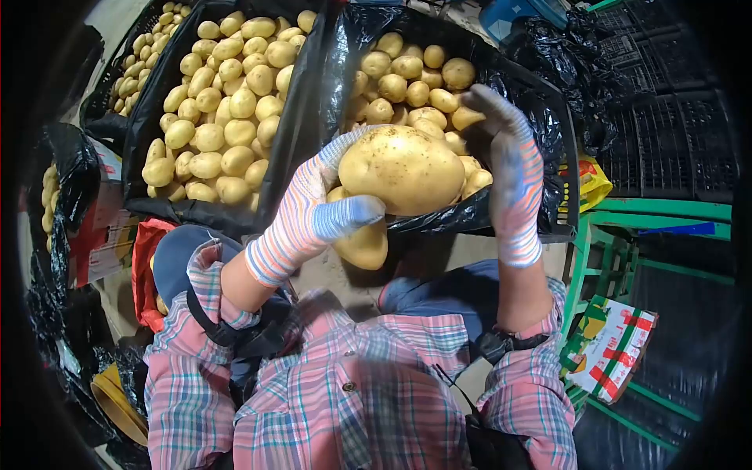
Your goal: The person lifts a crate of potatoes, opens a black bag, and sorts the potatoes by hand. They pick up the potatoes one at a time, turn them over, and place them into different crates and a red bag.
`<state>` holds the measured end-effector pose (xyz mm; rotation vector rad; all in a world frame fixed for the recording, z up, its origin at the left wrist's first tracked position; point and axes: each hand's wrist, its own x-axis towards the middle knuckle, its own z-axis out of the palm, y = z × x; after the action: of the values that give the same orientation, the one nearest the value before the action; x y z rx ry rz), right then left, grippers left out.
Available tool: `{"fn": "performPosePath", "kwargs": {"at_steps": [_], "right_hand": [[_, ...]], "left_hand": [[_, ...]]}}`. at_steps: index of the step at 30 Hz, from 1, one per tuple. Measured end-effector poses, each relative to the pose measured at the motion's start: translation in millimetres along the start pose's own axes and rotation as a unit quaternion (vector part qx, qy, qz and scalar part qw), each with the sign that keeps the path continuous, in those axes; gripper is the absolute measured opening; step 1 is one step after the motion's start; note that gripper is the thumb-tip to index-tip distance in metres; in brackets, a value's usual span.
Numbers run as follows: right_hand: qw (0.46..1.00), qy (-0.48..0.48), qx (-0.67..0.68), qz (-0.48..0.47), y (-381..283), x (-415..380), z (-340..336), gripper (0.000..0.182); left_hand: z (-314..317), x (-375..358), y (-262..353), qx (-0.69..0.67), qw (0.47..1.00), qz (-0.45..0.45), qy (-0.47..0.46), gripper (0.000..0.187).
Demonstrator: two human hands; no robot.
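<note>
In a striped knit glove, my left hand [317, 207] is closed around a large pale-yellow potato [403, 174] speckled with dirt. Its thumb lies across the front, and a second potato [365, 246] shows below the thumb, held in the same hand. My right hand [513, 168], gloved alike and a little blurred, is apart from the big potato on its right side, fingers extended and holding nothing. Behind both hands stands a crate lined with black plastic [540, 117], with loose potatoes [415, 78] in it, partly hidden by the hands and the large potato.
Left of that crate, another black-lined crate [270, 168] is heaped with potatoes. A further potato crate [98, 110] stands at the far left. On the right are a green metal frame [658, 207], a printed carton piece [615, 345], a yellow bag [591, 184] and stacked black crates [666, 141].
</note>
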<state>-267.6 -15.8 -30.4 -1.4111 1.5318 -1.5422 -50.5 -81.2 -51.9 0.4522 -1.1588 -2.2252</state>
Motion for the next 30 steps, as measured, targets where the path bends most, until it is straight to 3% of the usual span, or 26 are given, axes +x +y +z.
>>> {"fn": "performPosePath", "kwargs": {"at_steps": [1,2,3,6,8,9,11,12,13,15,16,17,19,20,23,25,27,29,30], "right_hand": [[0.999,-0.045,0.013,0.009,-11.1,-4.4,7.2,0.051],[0.994,-0.086,-0.038,-0.061,-9.2,-5.5,11.5,0.059],[0.991,-0.095,-0.065,-0.072,-19.2,-7.3,26.0,0.06],[0.991,-0.062,-0.107,-0.056,-33.0,-11.1,41.0,0.048],[0.995,-0.049,-0.057,0.062,-36.8,-6.3,42.4,0.038],[0.995,-0.046,-0.057,0.062,-30.2,-4.3,40.6,0.038],[0.966,-0.025,0.189,0.172,-11.6,0.4,36.7,0.034],[0.996,-0.056,-0.008,0.065,-12.3,3.0,35.2,0.027],[0.996,-0.06,-0.006,0.064,-17.9,1.7,41.2,0.027],[0.989,-0.016,-0.129,-0.064,-31.1,-6.2,55.5,0.017],[0.987,-0.018,-0.14,-0.08,-29.0,-7.1,56.4,0.012],[0.987,-0.019,-0.141,-0.077,-26.4,-6.8,55.0,0.012],[0.989,-0.055,-0.131,-0.043,-19.4,-2.8,49.5,0.012],[0.999,-0.031,0.005,0.032,-10.7,-3.2,51.4,0.013],[0.992,-0.031,0.103,0.073,-9.0,-3.4,49.9,0.017],[0.99,-0.036,0.103,0.086,-21.0,-6.3,54.2,0.02],[0.999,-0.029,-0.013,-0.039,-31.8,-12.5,66.8,0.02],[0.997,-0.057,-0.034,-0.045,-32.1,-9.4,59.1,0.016],[0.998,-0.059,-0.022,0.027,-31.8,-7.4,56.9,0.016]], "left_hand": [[-0.1,-0.1,-1.8,0.0,1.0,-0.001,0.002,0.078],[-0.4,-0.5,-4.6,0.013,1.0,0.002,0.015,0.079],[-0.7,-1.2,-7.2,0.027,0.999,0.005,0.027,0.08],[-0.9,-2.8,-10.7,0.134,0.989,0.057,0.027,0.082],[-0.7,-4.9,-8.3,0.171,0.982,0.071,0.019,0.082],[0.0,-5.9,-6.3,0.208,0.974,0.087,0.014,0.082],[1.4,-5.2,-3.7,0.198,0.976,0.085,0.022,0.083],[-0.6,-5.1,-4.6,0.199,0.975,0.092,0.043,0.082],[-3.2,-5.0,-5.8,0.198,0.973,0.099,0.065,0.082],[-8.1,-4.6,-5.4,0.214,0.966,0.13,0.067,0.08],[-8.5,-6.2,-2.2,0.321,0.93,0.169,0.058,0.079],[-9.2,-7.0,-1.0,0.422,0.882,0.204,0.046,0.077],[-11.4,-6.5,-6.0,0.381,0.901,0.201,0.041,0.076],[-11.6,-6.7,-5.7,0.389,0.898,0.203,0.028,0.076],[-11.7,-8.9,-6.9,0.37,0.903,0.214,0.03,0.075],[-12.1,-10.2,-5.8,0.373,0.899,0.226,0.044,0.072],[-12.2,-9.5,-3.6,0.378,0.893,0.241,0.038,0.071],[-12.8,-11.3,-3.5,0.408,0.883,0.231,0.038,0.071],[-12.8,-11.7,-1.3,0.408,0.883,0.23,0.038,0.071]]}}
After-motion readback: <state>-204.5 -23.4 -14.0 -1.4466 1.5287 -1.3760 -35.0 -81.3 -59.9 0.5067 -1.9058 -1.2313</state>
